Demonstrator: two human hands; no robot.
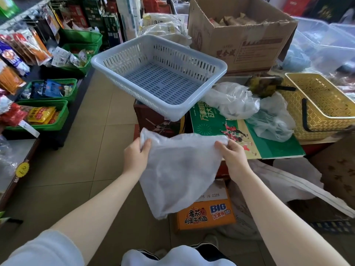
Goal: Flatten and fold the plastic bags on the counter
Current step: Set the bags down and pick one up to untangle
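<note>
Both hands pinch the top corners of a thin translucent white plastic bag (177,169) at frame centre: left hand (136,154) w/ a narrow grip on one corner, right hand (231,153) on the other, bag hanging in mid-air. Risk, imo: slippery film slides out of a pinch, or trapped air keeps it puffy so the fold goes crooked. Two more crumpled clear plastic bags (249,106) wait on the green printed cardboard surface (269,146), right of centre.

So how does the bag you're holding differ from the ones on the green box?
The held bag hangs spread out in the air, pinched at its top corners by the left hand and right hand. The loose bags lie crumpled in a heap on the green box, untouched. All are thin, translucent, whitish plastic.
</note>
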